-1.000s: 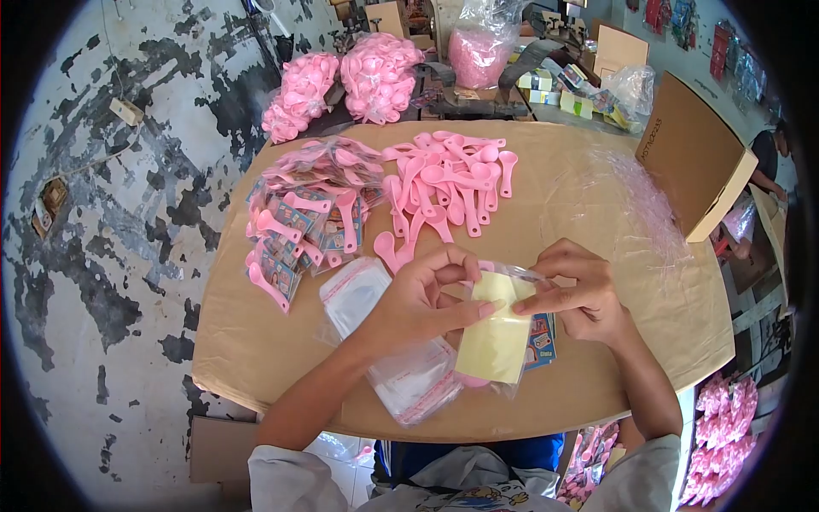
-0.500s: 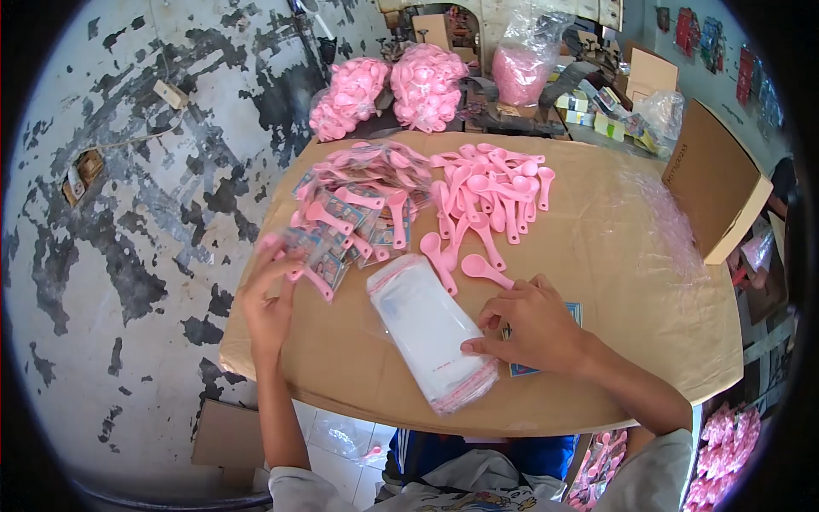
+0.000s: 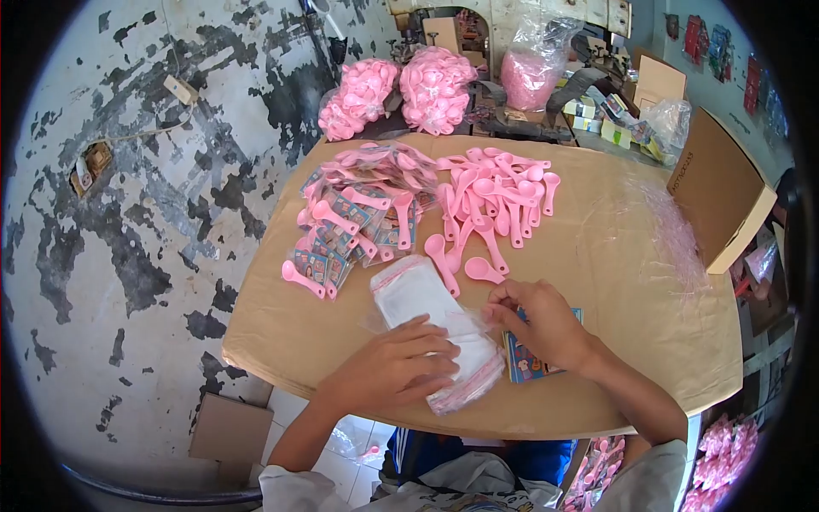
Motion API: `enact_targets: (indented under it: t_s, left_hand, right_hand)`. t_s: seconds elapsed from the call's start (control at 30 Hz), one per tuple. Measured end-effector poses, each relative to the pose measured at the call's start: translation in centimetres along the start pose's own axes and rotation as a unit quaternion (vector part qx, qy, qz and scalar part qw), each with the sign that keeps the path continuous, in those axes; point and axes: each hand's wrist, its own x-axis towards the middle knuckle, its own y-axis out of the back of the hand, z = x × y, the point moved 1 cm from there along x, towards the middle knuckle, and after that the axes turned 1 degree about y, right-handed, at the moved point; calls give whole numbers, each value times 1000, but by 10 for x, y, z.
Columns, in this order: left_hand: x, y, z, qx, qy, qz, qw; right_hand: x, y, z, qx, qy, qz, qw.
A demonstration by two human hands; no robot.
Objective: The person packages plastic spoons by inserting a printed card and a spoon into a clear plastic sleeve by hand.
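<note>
My left hand lies with fingers stretched over the lower part of a stack of clear plastic bags. My right hand is closed at the stack's right side, thumb and forefinger pinching what looks like the raised edge of the top bag. Partly covered by that hand is a pile of blue printed cards. Just beyond the fingers rests a single pink scoop. Left of the stack, bagged scoops with cards lie heaped up.
Loose pink scoops form a heap at the table's far middle. Full bags of scoops stand behind the table. An open cardboard box is at the right edge, beside crumpled clear film.
My left hand has come from the bagged heap to the bag stack, leaving a bagged scoop and card at the heap's near end. My right hand has risen slightly off the stack, pinching film.
</note>
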Motion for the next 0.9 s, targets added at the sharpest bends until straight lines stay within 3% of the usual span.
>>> enact_targets:
  t_s: [0.17, 0.27, 0.37, 0.4, 0.47, 0.57, 0.67, 0.77, 0.9]
  left_hand:
    - [14, 12, 11, 115, 10, 39, 993]
    - [20, 25, 23, 144, 10, 73, 987]
    - [24, 26, 20, 30, 101, 78, 991]
    - [27, 24, 16, -74, 155, 92, 981]
    - [42, 17, 6, -281, 257, 120, 917]
    - [78, 17, -6, -409, 301, -25, 861]
    - [108, -7, -9, -641, 342, -76, 683]
    - [119, -27, -20, -661, 247, -74, 705]
    - [127, -30, -24, -632, 264, -58, 726]
  right_hand:
    - [-2, 18, -13, 21, 11, 82, 996]
    - [-4, 30, -22, 129, -50, 77, 987]
    - [-7, 37, -17, 45, 101, 123, 986]
    - [-6, 42, -18, -9, 168, 123, 978]
    - [-6, 54, -25, -117, 300, 117, 940]
    - [-17, 63, -38, -263, 353, 32, 897]
    - [-23, 44, -29, -281, 405, 64, 868]
    - [-20, 42, -25, -281, 400, 34, 872]
    - [-20, 44, -12, -276, 408, 59, 868]
